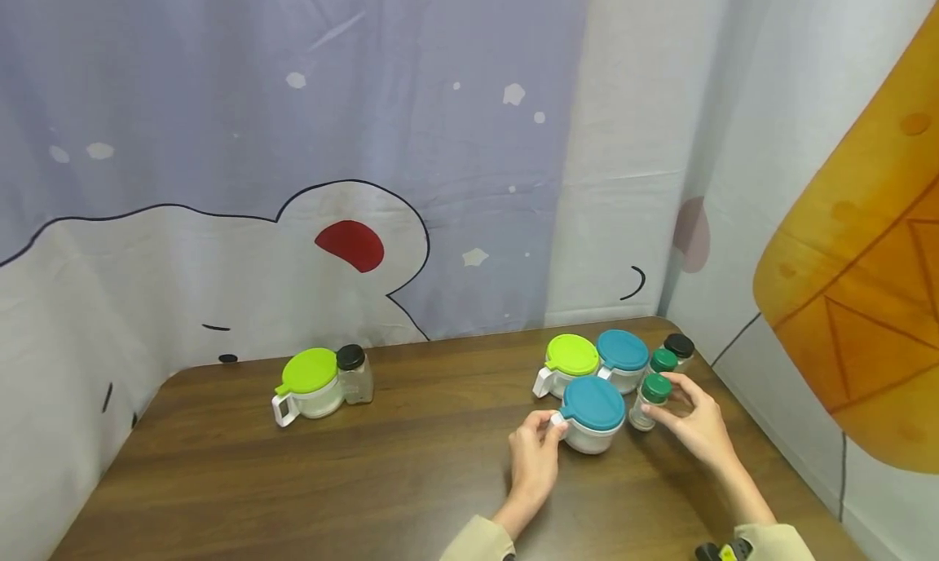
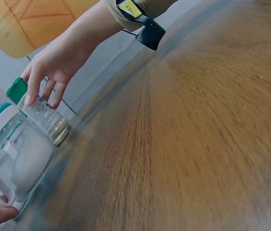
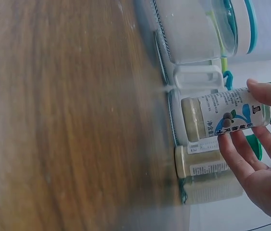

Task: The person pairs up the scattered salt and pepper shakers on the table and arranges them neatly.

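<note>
My left hand (image 1: 534, 459) grips the white handle of a seasoning jar with a blue lid (image 1: 594, 404), at the front of a cluster on the table's right side. Between thumb and fingers my right hand (image 1: 700, 426) holds a green-capped spice bottle (image 1: 645, 404), upright beside that jar. In the right wrist view the held bottle's label (image 3: 231, 113) faces the camera, with pale powder at its base. Clear walls and white contents of the blue-lidded jar (image 2: 22, 159) show in the left wrist view, where only part of the left hand appears.
Behind stand a green-lidded jar (image 1: 572, 355), another blue-lidded jar (image 1: 623, 351), a second green-capped bottle (image 1: 663, 360) and a black-capped bottle (image 1: 679, 347). Far left are a green-lidded jar (image 1: 310, 373) and a black-capped shaker (image 1: 355, 373). Curtains hang along the table's (image 1: 293, 488) back and right edges.
</note>
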Demonstrator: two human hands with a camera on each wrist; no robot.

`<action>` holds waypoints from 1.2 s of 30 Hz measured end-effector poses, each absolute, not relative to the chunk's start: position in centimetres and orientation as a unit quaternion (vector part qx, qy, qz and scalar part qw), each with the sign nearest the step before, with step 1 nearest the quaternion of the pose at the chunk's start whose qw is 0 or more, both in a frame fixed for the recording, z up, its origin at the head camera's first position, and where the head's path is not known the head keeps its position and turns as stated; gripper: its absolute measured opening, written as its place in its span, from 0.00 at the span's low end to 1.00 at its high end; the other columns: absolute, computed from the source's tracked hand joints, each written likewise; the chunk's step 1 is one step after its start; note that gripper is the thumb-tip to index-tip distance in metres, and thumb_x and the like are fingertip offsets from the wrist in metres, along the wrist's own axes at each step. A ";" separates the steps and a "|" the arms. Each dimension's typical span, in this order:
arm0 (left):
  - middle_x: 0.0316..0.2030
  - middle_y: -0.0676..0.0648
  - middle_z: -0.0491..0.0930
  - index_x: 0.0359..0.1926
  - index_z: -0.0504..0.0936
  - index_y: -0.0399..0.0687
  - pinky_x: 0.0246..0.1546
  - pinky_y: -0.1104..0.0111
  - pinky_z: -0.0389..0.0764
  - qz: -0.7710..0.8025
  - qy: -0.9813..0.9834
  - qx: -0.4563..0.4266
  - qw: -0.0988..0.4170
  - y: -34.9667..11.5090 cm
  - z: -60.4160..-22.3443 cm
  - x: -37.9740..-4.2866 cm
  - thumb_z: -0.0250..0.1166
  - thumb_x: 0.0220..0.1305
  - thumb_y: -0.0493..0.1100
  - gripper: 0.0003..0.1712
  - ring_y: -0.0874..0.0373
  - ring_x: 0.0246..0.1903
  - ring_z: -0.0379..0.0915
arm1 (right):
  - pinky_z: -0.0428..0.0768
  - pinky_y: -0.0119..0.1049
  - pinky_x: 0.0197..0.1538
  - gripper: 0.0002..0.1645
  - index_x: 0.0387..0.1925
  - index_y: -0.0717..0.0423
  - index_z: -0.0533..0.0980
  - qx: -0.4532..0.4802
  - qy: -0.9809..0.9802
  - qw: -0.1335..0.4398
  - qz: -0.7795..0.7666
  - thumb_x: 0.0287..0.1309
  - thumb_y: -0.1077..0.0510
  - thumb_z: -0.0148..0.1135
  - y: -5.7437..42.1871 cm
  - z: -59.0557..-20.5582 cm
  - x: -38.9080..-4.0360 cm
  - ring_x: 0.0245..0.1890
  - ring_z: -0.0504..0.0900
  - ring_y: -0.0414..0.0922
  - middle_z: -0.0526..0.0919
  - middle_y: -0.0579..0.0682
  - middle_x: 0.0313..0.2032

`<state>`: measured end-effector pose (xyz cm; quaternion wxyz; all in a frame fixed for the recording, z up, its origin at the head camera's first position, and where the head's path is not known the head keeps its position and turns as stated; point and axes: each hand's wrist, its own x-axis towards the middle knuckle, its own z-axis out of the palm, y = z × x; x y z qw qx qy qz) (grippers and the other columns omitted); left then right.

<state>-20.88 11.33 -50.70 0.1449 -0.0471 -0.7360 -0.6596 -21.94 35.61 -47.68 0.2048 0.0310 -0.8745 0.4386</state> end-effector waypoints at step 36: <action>0.37 0.38 0.86 0.39 0.81 0.34 0.42 0.67 0.84 -0.693 -0.701 -0.023 0.166 7.2 -49.9 -20.5 0.65 0.60 0.34 0.07 0.49 0.39 0.85 | 0.83 0.26 0.43 0.33 0.54 0.61 0.73 0.068 -0.848 0.197 0.488 0.44 0.64 0.75 30.4 -47.0 -22.9 0.41 0.78 0.23 0.77 0.26 0.39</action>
